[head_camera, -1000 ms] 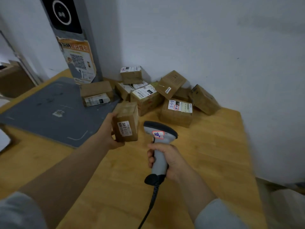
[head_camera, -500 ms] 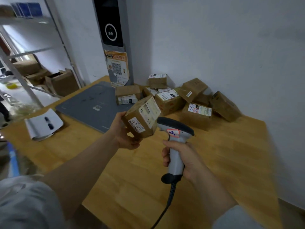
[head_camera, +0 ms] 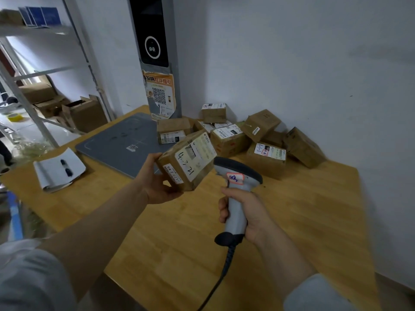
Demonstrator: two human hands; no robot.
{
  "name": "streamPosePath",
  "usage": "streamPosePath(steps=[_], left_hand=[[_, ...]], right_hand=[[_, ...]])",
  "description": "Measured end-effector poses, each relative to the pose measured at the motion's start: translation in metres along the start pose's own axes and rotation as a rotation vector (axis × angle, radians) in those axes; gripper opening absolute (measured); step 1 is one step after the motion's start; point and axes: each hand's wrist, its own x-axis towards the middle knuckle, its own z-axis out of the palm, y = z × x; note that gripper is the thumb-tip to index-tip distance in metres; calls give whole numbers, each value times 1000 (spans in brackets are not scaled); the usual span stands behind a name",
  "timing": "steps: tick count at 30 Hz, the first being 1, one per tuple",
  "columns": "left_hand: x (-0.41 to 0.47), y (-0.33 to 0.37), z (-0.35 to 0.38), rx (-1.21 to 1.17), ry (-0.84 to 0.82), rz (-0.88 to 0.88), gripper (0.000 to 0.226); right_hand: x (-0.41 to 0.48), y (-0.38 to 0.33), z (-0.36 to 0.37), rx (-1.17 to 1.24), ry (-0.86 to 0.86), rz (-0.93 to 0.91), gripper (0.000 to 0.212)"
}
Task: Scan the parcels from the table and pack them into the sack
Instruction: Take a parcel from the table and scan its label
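Left hand (head_camera: 157,182) grips the parcel (head_camera: 187,159); right hand (head_camera: 244,212) is wrapped round the scanner (head_camera: 237,194). Tilt the label toward the scanner, barcode's probably there.

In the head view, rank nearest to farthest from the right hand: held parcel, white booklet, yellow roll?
1. The held parcel, just left of the right hand and scanner.
2. The white booklet, lying farther left.
3. The yellow roll, far left background.

2 white walls (head_camera: 303,63) meet in a corner behind a wooden table (head_camera: 292,221). A grey post (head_camera: 175,52) with a dark screen (head_camera: 152,30) stands against 1 wall. A metal shelf (head_camera: 29,102) stands at the left.
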Motion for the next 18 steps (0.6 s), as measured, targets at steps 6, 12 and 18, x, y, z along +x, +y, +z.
streamPosePath(steps=[6,12,18], left_hand=[[0,2,2,-17,-3,23,59],[5,4,0,-13,-2,22,59],[12,4,-1,-14,1,21,59]], right_hand=[[3,-6,3,153,-3,63,15],[5,-12,12,312,14,71,21],[6,-15,18,391,32,79,19]])
